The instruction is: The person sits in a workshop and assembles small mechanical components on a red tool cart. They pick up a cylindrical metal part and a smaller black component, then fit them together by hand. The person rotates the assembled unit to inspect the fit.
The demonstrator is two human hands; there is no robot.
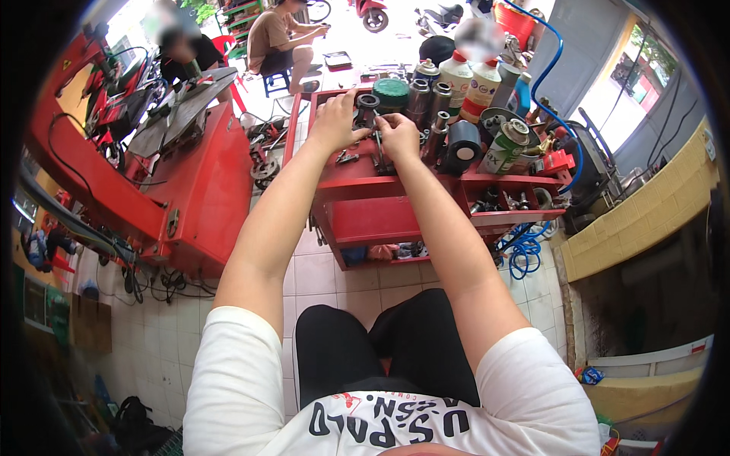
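Observation:
Both my arms reach forward over the red tool cart [357,186]. My left hand [334,123] is open over the cart's left side, thumb apart from the fingers. Beside its fingertips stands a dark metal part with a round top [368,102]; whether they touch it I cannot tell. Just to the right, my right hand [398,137] is closed in a pinch on a slim metal rod [377,140], whose exact kind is unclear. Small metal pieces [347,157] lie on the tray below my left hand. A green-lidded round tub [391,93] stands beyond my right hand.
Metal cylinders [418,102], bottles [484,85], a spray can [509,141] and a black-capped can [461,144] crowd the cart's right side. A blue hose [561,72] hangs at right. A red machine [199,190] stands left. Two people sit beyond.

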